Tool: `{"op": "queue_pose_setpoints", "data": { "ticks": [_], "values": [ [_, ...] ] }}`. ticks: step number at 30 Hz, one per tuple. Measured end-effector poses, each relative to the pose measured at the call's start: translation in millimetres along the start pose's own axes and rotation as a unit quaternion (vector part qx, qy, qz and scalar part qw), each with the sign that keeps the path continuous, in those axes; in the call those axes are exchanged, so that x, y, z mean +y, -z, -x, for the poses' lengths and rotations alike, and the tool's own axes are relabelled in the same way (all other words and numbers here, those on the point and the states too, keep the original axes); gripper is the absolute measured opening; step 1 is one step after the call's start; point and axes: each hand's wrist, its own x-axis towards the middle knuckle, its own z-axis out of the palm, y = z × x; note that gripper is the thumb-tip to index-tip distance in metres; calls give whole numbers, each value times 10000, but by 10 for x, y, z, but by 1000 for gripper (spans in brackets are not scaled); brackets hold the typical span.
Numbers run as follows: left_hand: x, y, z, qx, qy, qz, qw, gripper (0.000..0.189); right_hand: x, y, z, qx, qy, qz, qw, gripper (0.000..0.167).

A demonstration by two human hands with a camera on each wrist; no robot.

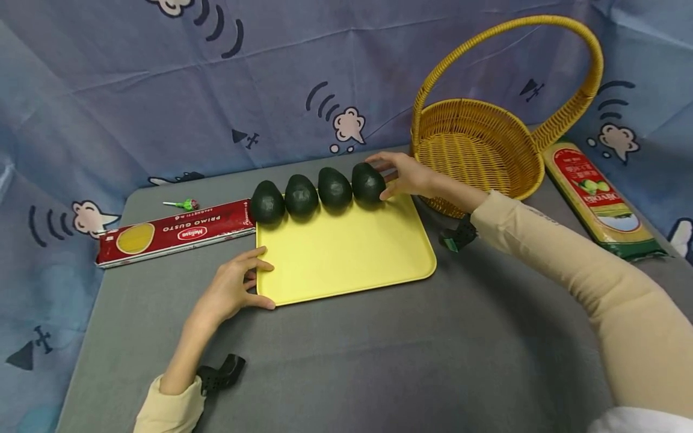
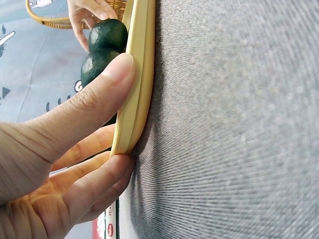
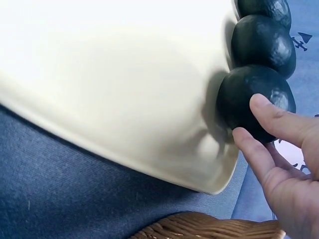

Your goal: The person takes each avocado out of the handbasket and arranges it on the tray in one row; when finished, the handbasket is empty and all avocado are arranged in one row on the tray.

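Observation:
Several dark green avocados stand in a row along the far edge of a yellow tray (image 1: pixel 341 258). My right hand (image 1: pixel 406 174) grips the rightmost avocado (image 1: pixel 369 184); in the right wrist view its thumb and fingers (image 3: pixel 249 144) lie against that avocado's side. The leftmost avocado (image 1: pixel 267 203) sits at the tray's far left corner. At the near left corner, my left hand (image 1: pixel 233 285) holds the tray, thumb on the front rim and fingers on the left side. The left wrist view shows the thumb (image 2: pixel 107 82) pressed on the tray's rim (image 2: pixel 137 74).
A yellow wicker basket (image 1: pixel 460 150) with a tall handle stands at the back right. Beside it lies a yellow and red package (image 1: pixel 595 195). A red spaghetti packet (image 1: pixel 178 233) and a lollipop (image 1: pixel 187 204) lie left of the tray. Patterned blue cloth (image 1: pixel 325 78) hangs behind the grey table (image 1: pixel 352 373).

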Motion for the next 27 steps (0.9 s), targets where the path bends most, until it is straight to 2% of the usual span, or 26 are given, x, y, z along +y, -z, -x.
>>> {"op": "queue_pose_setpoints", "data": {
  "ticks": [6,14,27],
  "values": [
    [17,2,2,7,-31,11,10000,59,15,8,26,87,-97,80,9999,71],
    [26,3,7,-16,-5,-6,10000,59,26,-77,50,238,-190,-221,9993,69],
    [33,6,11,-3,-31,97,9999,58,21,-65,63,279,-165,64,9995,70]
  ]
}}
